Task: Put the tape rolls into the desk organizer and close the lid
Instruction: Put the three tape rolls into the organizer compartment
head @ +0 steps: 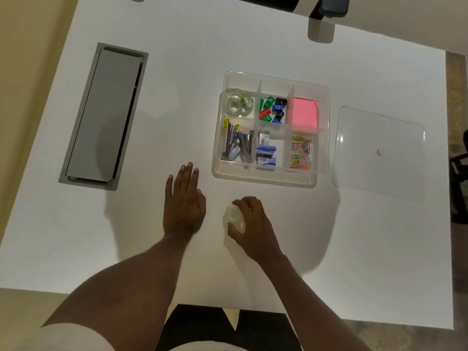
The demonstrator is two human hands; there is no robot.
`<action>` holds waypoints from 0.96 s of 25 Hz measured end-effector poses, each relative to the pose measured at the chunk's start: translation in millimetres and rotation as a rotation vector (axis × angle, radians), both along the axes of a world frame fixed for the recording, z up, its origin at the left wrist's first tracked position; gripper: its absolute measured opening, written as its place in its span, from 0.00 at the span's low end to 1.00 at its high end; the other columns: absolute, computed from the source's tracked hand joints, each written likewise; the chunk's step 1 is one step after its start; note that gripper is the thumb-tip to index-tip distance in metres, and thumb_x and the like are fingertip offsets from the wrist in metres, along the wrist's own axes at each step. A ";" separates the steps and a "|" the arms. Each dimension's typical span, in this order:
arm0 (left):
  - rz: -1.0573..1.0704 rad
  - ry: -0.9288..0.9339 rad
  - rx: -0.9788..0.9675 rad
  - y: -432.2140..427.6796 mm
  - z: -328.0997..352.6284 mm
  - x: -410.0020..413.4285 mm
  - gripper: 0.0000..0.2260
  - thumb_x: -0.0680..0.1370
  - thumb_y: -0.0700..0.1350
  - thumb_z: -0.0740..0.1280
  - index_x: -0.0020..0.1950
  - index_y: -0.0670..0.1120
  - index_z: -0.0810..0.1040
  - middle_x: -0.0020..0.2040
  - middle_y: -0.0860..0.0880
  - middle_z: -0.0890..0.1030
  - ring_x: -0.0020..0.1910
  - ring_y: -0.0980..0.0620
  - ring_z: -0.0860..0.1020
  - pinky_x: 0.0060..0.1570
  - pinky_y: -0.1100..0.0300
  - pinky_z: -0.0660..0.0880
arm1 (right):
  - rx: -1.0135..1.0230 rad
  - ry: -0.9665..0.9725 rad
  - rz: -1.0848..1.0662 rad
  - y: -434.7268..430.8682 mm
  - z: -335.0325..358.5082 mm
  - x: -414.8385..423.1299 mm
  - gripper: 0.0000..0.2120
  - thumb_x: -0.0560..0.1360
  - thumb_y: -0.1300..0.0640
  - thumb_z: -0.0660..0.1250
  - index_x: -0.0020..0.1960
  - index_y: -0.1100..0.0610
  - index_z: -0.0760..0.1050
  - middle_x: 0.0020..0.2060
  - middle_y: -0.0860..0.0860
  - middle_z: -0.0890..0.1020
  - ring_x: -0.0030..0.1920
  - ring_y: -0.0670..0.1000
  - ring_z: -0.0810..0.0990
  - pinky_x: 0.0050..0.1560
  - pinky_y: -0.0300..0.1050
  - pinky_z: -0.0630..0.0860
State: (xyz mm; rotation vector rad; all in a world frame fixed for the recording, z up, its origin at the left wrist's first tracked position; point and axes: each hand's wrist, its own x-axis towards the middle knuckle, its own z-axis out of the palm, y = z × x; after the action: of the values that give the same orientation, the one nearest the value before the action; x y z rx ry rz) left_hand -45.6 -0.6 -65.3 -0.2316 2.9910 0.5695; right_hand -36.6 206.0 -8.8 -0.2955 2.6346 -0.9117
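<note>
While the left hand [182,198] lies flat and open on the white desk [253,46], palm down with fingers spread and nothing under it, the right hand [249,224] is curled around one clear tape roll [233,219], fingers over the top and thumb at the near side, just in front of the organizer.

In the head view, three tape rolls can be counted: the one in the right hand, and two more [239,103] lying together in the far-left compartment of the desk organizer [263,179]. They overlap, so whether a further roll sits among them I cannot tell.

The organizer is a clear plastic tray with six compartments, in two rows of three. Far row: the tape rolls at left, a handful of coloured clips [273,108] (green, red, blue, black) in the middle, one pink pad of sticky notes [304,114] at right. Near row: several staple removers and metal tools [236,145] at left, a few blue staple boxes [266,150] in the middle, a heap of coloured paper clips [301,153] at right.

One clear lid [379,153] lies flat on the desk just to the right of the organizer, off the tray. One grey cable hatch [106,115] is set into the desk well to the left.
</note>
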 end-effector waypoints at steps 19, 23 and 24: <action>0.027 -0.038 0.037 -1.0 2.5 -3.4 0.27 0.86 0.54 0.42 0.83 0.48 0.59 0.85 0.47 0.59 0.85 0.46 0.56 0.81 0.39 0.58 | 0.325 0.348 -0.096 -41.3 46.6 -275.3 0.20 0.70 0.50 0.73 0.57 0.56 0.74 0.52 0.54 0.79 0.55 0.57 0.75 0.56 0.51 0.71; 0.025 -0.059 0.029 -1.1 0.1 -2.9 0.27 0.86 0.55 0.42 0.84 0.49 0.57 0.85 0.48 0.57 0.85 0.47 0.55 0.82 0.40 0.58 | 0.589 0.380 0.047 -48.1 33.2 -291.3 0.16 0.69 0.59 0.73 0.56 0.57 0.76 0.50 0.55 0.82 0.55 0.59 0.76 0.56 0.54 0.67; 0.023 -0.066 0.026 -1.0 -1.0 -2.5 0.27 0.86 0.55 0.42 0.84 0.49 0.57 0.86 0.48 0.57 0.85 0.47 0.54 0.82 0.40 0.57 | 0.605 0.381 0.058 -47.7 30.7 -293.7 0.16 0.69 0.60 0.72 0.56 0.58 0.76 0.50 0.55 0.83 0.55 0.59 0.76 0.56 0.54 0.67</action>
State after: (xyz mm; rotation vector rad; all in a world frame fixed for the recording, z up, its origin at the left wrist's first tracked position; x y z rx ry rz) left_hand -48.1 -1.6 -66.3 -0.2778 2.9190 0.5912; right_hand -330.3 158.4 21.8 -0.4125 3.0649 -0.0056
